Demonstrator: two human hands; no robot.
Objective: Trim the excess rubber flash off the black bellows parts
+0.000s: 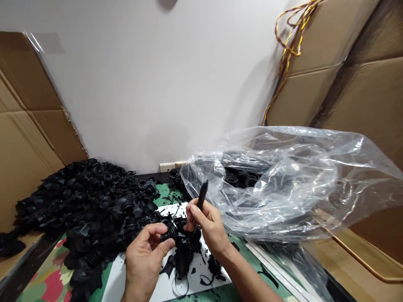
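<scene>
As the left hand (pixel 143 258) pinches a ribbed rubber boot (pixel 168 233), the right hand (pixel 209 228) grips a slim black handle (pixel 202 195)

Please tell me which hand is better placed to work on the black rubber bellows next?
Probably the right hand: it holds a slim black tool right beside the bellows, while the left hand is occupied gripping that bellows.
</scene>
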